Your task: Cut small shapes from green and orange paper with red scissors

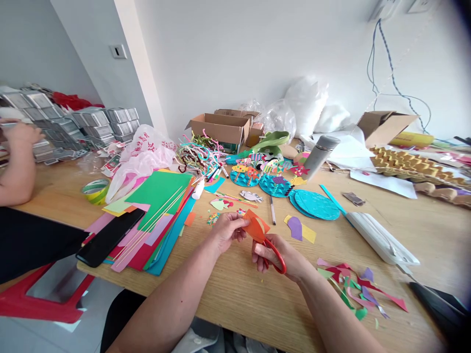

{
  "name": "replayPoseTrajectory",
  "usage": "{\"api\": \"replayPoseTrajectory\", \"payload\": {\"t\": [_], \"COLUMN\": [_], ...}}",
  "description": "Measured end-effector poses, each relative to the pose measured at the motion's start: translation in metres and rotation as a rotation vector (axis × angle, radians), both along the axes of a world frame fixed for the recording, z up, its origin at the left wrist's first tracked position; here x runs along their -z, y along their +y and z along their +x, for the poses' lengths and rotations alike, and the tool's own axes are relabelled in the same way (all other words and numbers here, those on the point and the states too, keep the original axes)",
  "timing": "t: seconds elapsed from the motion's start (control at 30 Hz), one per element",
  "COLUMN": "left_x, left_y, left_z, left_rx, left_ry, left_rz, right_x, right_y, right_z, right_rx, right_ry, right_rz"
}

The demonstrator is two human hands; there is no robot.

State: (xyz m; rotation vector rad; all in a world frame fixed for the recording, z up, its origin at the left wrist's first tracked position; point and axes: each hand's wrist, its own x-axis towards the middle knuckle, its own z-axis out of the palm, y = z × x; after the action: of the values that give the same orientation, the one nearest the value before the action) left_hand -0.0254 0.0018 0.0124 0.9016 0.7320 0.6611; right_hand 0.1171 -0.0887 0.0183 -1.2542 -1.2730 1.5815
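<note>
My left hand [228, 231] pinches a small piece of orange paper [253, 223] by its left side, just above the table. A pair of red-handled scissors [279, 257] is in my right hand [277, 255], with fingers through the loops. The blades meet the paper's lower right part; how far apart they are is hard to make out. Beyond my hands lie a paper fish [221, 204], a grey-white fish cutout [251, 196] and a pen [273, 211]. Purple paper [295, 228] rests on a yellow piece [309, 233] to the right.
Coloured sheets [162, 196] with thin sticks and a black phone [110, 238] lie at left. Blue discs [320, 205], a grey bottle [322, 154] and a white power strip [382, 238] stand right, near paper scraps [353, 289]. Another person's arm [16, 166] rests far left.
</note>
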Motion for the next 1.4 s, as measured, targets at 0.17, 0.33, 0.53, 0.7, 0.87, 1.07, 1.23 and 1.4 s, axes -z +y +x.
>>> {"api": "replayPoseTrajectory", "payload": {"t": [0.17, 0.33, 0.53, 0.7, 0.87, 1.07, 1.23, 1.4], "left_x": [-0.001, 0.001, 0.003, 0.0, -0.001, 0.001, -0.001, -0.004], "left_y": [-0.001, 0.0, 0.0, -0.001, -0.001, 0.0, 0.0, -0.001], "left_z": [0.0, 0.0, 0.0, 0.0, 0.0, 0.0, 0.0, -0.001], "left_rx": [0.004, 0.003, 0.003, 0.006, -0.011, 0.006, -0.014, -0.012], "left_ry": [-0.01, -0.017, -0.021, -0.002, -0.001, -0.02, -0.004, 0.009], "left_rz": [-0.009, -0.005, -0.004, -0.004, -0.012, -0.006, 0.014, 0.017], "right_x": [-0.002, -0.002, -0.006, -0.007, -0.007, -0.008, -0.009, -0.012], "right_y": [0.0, -0.001, -0.001, -0.001, -0.001, -0.002, -0.003, -0.003], "right_z": [0.0, 0.0, -0.001, -0.003, -0.004, -0.005, -0.005, -0.005], "right_rx": [-0.017, 0.0, 0.006, 0.014, 0.016, 0.033, 0.013, 0.009], "right_ry": [0.018, 0.043, 0.037, 0.036, 0.031, 0.025, 0.019, 0.016], "right_rz": [-0.031, -0.059, -0.063, -0.072, -0.087, -0.092, -0.067, -0.072]}}
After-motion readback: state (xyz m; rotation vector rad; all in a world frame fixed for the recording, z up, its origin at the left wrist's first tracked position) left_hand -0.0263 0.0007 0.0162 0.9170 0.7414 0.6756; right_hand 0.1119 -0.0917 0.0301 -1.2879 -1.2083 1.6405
